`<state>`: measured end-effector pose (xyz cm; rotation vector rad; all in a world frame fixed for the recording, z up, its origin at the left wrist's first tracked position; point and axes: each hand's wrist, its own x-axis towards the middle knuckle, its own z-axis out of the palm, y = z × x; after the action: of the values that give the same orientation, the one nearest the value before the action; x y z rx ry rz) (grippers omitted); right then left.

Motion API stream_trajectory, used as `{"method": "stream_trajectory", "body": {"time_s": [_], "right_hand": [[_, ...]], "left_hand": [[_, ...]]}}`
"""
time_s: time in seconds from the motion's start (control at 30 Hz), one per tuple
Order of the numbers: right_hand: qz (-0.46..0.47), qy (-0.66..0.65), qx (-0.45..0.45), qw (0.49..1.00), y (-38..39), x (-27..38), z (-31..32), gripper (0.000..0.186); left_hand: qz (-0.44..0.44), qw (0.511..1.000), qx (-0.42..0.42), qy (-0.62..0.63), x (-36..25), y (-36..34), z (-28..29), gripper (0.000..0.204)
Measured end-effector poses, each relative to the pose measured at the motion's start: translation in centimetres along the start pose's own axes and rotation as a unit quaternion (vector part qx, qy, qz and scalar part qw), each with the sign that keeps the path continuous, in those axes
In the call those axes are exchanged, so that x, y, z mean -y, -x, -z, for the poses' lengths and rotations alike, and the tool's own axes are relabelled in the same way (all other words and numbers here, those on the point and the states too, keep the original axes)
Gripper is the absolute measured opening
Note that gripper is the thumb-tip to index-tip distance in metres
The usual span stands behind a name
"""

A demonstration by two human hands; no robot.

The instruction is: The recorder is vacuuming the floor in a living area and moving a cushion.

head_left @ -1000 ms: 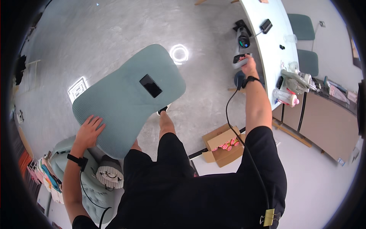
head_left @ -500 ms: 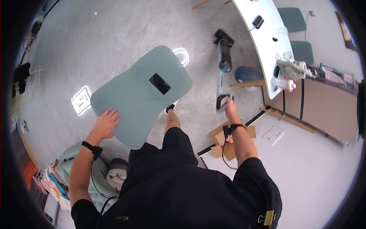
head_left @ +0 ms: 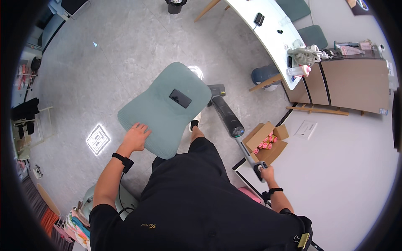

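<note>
My left hand (head_left: 137,137) lies on the lower left edge of a green padded seat (head_left: 153,104), fingers extended over its top; its thumb is hard to make out. A dark phone (head_left: 180,98) rests on the seat's right half. My right hand (head_left: 266,173) is closed around the handle of a cordless stick vacuum cleaner (head_left: 228,117). The vacuum slants up and left from my hand, and its floor head (head_left: 217,89) is on the floor by the seat's right edge, partly hidden by it.
An open cardboard box (head_left: 273,157) with pink-ended items stands beside the vacuum's tube. At upper right, a white table (head_left: 274,37) carries a fan (head_left: 305,55) and a bottle. Below it is a blue water jug (head_left: 264,75). A bin (head_left: 175,7) stands at the top.
My right hand has drawn the vacuum handle back toward my right side. The floor head has come nearer to the seat. My left hand stays at the seat's edge while the view has shifted.
</note>
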<state>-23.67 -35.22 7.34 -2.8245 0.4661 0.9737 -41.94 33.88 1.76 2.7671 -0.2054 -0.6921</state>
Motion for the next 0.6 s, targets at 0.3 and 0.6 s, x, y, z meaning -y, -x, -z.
{"method": "stream_trajectory", "body": {"time_s": [0.3,0.6], "right_hand": [[0.149,0.190,-0.050,0.969,-10.2,6.0,10.0,0.034],[0.261,0.053,-0.031,0.963,-22.3,23.2,8.3,0.038]], "left_hand": [[0.005,1.000,0.012,-0.025,-0.8,-1.0,1.2,0.051],[0.050,0.997,0.048,-0.036,-2.3,-2.4,2.2,0.051]]}}
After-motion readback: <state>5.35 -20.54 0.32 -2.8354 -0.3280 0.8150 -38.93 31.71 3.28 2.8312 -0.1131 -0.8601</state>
